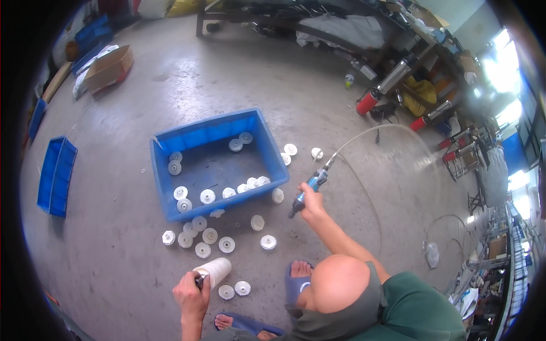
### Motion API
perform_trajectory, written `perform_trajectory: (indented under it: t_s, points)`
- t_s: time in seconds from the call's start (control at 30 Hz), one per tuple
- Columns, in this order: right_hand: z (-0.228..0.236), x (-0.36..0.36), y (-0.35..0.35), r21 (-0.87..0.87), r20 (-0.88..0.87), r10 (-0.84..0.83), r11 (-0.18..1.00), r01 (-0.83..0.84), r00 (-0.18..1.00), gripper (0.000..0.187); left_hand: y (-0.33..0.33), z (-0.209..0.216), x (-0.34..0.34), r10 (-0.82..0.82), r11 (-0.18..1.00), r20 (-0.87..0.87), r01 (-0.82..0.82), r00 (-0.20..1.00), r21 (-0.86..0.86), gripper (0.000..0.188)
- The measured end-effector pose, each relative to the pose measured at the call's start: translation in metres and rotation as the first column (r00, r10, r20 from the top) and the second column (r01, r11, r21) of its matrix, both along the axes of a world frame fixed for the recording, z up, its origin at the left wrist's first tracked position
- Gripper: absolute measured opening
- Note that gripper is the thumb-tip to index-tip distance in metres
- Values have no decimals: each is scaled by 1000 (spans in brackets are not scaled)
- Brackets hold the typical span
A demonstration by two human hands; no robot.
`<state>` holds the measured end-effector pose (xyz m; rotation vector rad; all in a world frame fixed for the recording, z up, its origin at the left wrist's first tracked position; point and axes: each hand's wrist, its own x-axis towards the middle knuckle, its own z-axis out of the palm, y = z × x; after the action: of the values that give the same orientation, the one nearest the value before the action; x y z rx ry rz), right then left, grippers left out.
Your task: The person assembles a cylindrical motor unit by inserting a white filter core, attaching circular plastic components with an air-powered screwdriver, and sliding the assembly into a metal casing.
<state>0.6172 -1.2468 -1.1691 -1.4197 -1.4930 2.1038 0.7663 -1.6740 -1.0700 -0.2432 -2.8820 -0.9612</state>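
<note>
My right hand (311,202) is wrapped round a blue and dark air screwdriver (317,181), held right of the blue crate. A hose runs from the tool's far end. Low in the view, my left hand (192,294) is closed on a small dark piece (199,281) at the near end of a white ribbed cylinder (218,270). Its fingers partly hide that piece, and I cannot tell whether they also grip the cylinder. Close by on the floor lie two round white parts with raised hubs (243,287). Several more such white parts (227,244) lie between my left hand and the crate.
A blue crate (164,196) holds several white parts along its sides. The thin hose (364,184) loops across the floor on the right. A second blue bin (56,176) and a cardboard box (109,68) stand left. A cluttered rack (341,37) stands beyond. My sandalled foot (300,278) is near.
</note>
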Motion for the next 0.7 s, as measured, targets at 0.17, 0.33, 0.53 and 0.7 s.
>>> perform_trajectory:
  t_s: [0.17,0.33,0.53,0.7]
  points:
    - [-80,12,-7,194,306,146,958,-212,941,44,-22,51,-29,14,999,-4,-14,1000,-42,15]
    - [-17,-1,25,160,735,158,905,-395,659,88,19,199,-103,-52,999,-65,52,996,-6,14]
    - [364,-12,-9,-181,-100,614,762,-621,783,85,65,462,-147,287,806,-1,-241,958,541,14]
    - [754,60,34,-241,-707,191,841,-485,681,89,250,691,-124,-265,250,421,-360,867,899,10]
